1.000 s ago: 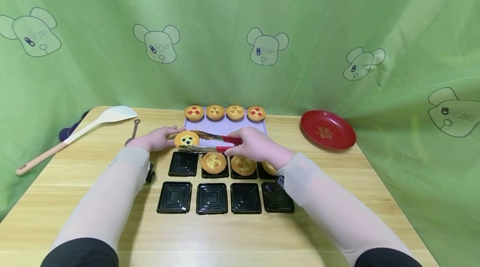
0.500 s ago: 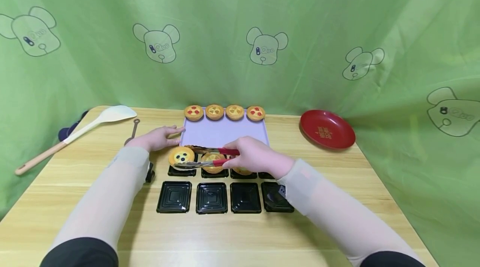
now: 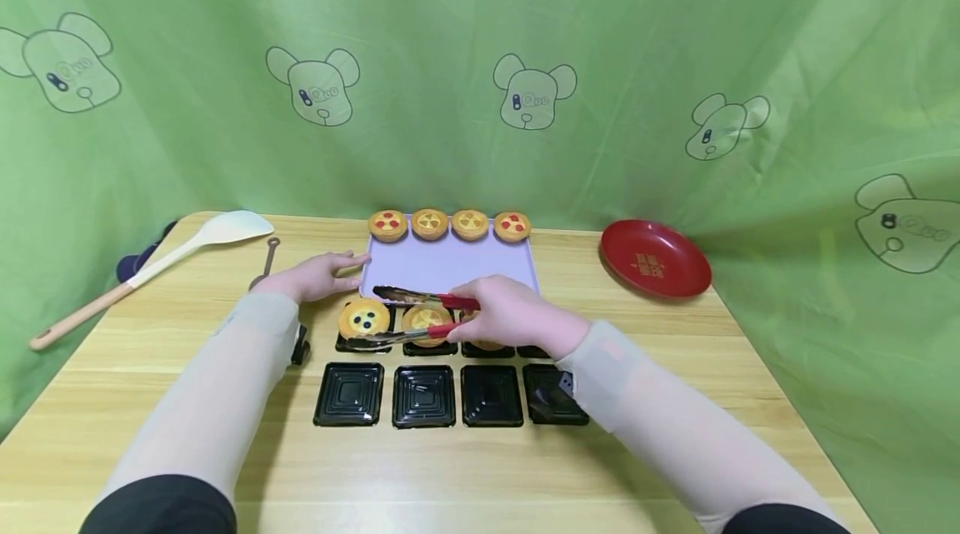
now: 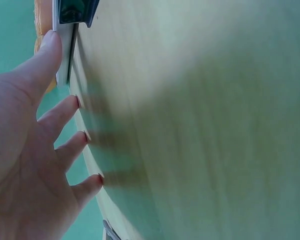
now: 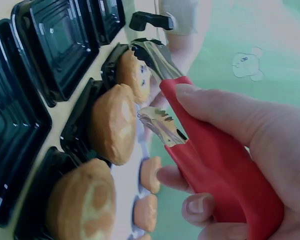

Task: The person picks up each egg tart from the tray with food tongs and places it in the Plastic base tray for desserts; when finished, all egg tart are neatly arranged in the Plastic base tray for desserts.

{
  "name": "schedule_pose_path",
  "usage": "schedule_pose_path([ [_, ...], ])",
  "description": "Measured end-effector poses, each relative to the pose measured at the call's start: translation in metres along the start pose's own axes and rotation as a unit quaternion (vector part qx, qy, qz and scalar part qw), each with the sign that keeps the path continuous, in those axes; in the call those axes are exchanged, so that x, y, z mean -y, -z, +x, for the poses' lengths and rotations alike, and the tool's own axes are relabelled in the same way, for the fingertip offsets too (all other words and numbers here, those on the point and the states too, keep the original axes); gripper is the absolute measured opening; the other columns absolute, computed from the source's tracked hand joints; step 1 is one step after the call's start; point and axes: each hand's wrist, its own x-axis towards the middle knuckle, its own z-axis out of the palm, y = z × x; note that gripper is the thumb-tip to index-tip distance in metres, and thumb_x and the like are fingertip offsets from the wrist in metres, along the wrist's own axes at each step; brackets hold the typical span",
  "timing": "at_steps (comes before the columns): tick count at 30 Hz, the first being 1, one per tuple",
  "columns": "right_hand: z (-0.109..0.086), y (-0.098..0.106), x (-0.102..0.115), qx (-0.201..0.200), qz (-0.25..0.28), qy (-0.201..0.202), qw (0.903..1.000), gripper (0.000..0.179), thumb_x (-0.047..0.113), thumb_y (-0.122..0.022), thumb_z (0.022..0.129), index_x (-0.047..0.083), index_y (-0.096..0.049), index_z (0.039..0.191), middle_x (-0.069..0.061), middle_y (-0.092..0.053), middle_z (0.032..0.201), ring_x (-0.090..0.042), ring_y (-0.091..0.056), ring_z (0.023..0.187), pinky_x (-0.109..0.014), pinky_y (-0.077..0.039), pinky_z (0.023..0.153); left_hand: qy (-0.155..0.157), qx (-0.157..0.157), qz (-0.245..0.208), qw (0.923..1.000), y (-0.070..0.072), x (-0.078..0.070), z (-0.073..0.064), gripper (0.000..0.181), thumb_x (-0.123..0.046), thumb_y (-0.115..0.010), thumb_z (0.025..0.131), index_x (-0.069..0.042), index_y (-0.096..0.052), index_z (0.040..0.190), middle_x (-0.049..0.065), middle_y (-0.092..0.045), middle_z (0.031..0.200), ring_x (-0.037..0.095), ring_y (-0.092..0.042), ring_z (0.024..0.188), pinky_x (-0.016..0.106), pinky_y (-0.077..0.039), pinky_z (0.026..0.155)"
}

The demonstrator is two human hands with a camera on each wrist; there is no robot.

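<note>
A wooden-handled spatula (image 3: 233, 227) lay at the far left of the frame, out of the way, I guess. Next came the left hand (image 3: 318, 277), fingers spread at the left edge of the lilac tray (image 3: 442, 266), maybe to stop it sliding. Below that, left of the middle, a tart with dark berries (image 3: 364, 318) sat in a black square base (image 3: 341, 343), which seemed made for one tart. The tongs (image 3: 441, 331) were wide apart around it, probably to let it go; I couldn't tell if they touched it. The right hand (image 3: 506, 313) held them between thumb and fingers. A red plate (image 3: 655, 247) lay at the right.
</note>
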Motion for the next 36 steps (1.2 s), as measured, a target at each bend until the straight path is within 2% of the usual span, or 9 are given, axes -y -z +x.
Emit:
schedule_pose_path([
  [4, -0.006, 0.013, -0.006, -0.02, 0.037, 0.013, 0.999, 0.055, 0.037, -0.08, 0.084, 0.009, -0.066, 0.129, 0.002, -0.071, 0.109, -0.011, -0.06, 0.081, -0.03, -0.052, 0.08, 0.005, 0.0, -0.003, 1.0, 0.001, -0.001, 0.0, 0.061, -0.035, -0.055, 0.101, -0.015, -0.033, 0.154, 0.024, -0.015, 0.16, 0.052, -0.012, 0.142, 0.067, -0.006, 0.112],
  [7, -0.009, 0.027, -0.017, -0.046, 0.066, 0.014, 0.9966, 0.055, 0.035, -0.081, 0.083, 0.009, -0.066, 0.129, 0.001, -0.07, 0.107, -0.012, -0.061, 0.08, -0.031, -0.053, 0.077, 0.003, 0.0, 0.0, 1.0, 0.001, -0.002, 0.0, 0.061, -0.035, -0.055, 0.101, -0.015, -0.033, 0.154, 0.024, -0.016, 0.16, 0.053, -0.013, 0.142, 0.068, -0.007, 0.112],
  [9, -0.012, 0.037, -0.026, -0.062, 0.083, -0.001, 0.9946, 0.057, 0.034, -0.081, 0.083, 0.008, -0.065, 0.13, 0.0, -0.069, 0.099, -0.014, -0.06, 0.076, -0.032, -0.053, 0.07, 0.003, 0.002, -0.001, 1.0, 0.001, -0.002, 0.0, 0.061, -0.035, -0.055, 0.101, -0.015, -0.033, 0.154, 0.024, -0.016, 0.16, 0.053, -0.013, 0.142, 0.068, -0.007, 0.112],
  [13, -0.016, 0.056, -0.053, -0.098, 0.094, -0.067, 0.9885, 0.065, 0.037, -0.08, 0.084, 0.005, -0.059, 0.137, -0.008, -0.066, 0.092, -0.019, -0.055, 0.068, -0.033, -0.049, 0.059, 0.002, 0.006, -0.008, 1.0, 0.001, -0.002, 0.0, 0.061, -0.035, -0.056, 0.101, -0.014, -0.033, 0.154, 0.025, -0.015, 0.159, 0.053, -0.012, 0.142, 0.069, -0.006, 0.112],
  [18, -0.019, 0.071, -0.102, -0.152, 0.08, -0.156, 0.9727, 0.066, 0.047, -0.076, 0.085, 0.004, -0.061, 0.134, -0.012, -0.066, 0.097, -0.024, -0.055, 0.073, -0.034, -0.047, 0.06, 0.001, 0.004, -0.006, 1.0, 0.002, 0.0, 0.0, 0.062, -0.035, -0.056, 0.101, -0.014, -0.033, 0.154, 0.025, -0.015, 0.159, 0.053, -0.012, 0.142, 0.068, -0.006, 0.112],
  [24, -0.029, 0.069, -0.147, -0.156, 0.094, -0.233, 0.9553, 0.057, 0.055, -0.073, 0.084, 0.006, -0.067, 0.112, -0.011, -0.058, 0.086, -0.026, -0.052, 0.075, -0.036, -0.044, 0.061, 0.002, 0.003, -0.002, 1.0, 0.001, 0.0, 0.001, 0.06, -0.033, -0.055, 0.102, -0.014, -0.032, 0.154, 0.024, -0.015, 0.16, 0.052, -0.012, 0.142, 0.066, -0.005, 0.113],
  [28, -0.032, 0.06, -0.161, -0.145, 0.084, -0.242, 0.9555, 0.059, 0.05, -0.073, 0.086, 0.004, -0.065, 0.121, -0.011, -0.054, 0.083, -0.026, -0.05, 0.075, -0.036, -0.042, 0.063, 0.0, 0.003, -0.004, 1.0, 0.001, 0.002, 0.0, 0.061, -0.034, -0.055, 0.101, -0.014, -0.031, 0.154, 0.025, -0.015, 0.16, 0.053, -0.012, 0.142, 0.067, -0.006, 0.113],
  [31, -0.03, 0.051, -0.168, -0.142, 0.076, -0.242, 0.9568, 0.059, 0.044, -0.073, 0.088, 0.004, -0.063, 0.129, -0.012, -0.056, 0.086, -0.026, -0.05, 0.073, -0.036, -0.043, 0.062, -0.004, 0.003, -0.005, 1.0, 0.001, 0.001, -0.001, 0.062, -0.034, -0.056, 0.101, -0.014, -0.032, 0.154, 0.025, -0.014, 0.159, 0.053, -0.012, 0.142, 0.067, -0.006, 0.112],
  [36, -0.022, 0.038, -0.174, -0.141, 0.086, -0.245, 0.9554, 0.059, 0.047, -0.075, 0.086, 0.008, -0.065, 0.128, -0.012, -0.063, 0.093, -0.025, -0.052, 0.074, -0.035, -0.044, 0.061, 0.0, 0.003, -0.003, 1.0, 0.001, -0.001, 0.0, 0.061, -0.033, -0.055, 0.101, -0.013, -0.032, 0.154, 0.025, -0.015, 0.159, 0.053, -0.012, 0.142, 0.067, -0.006, 0.113],
])
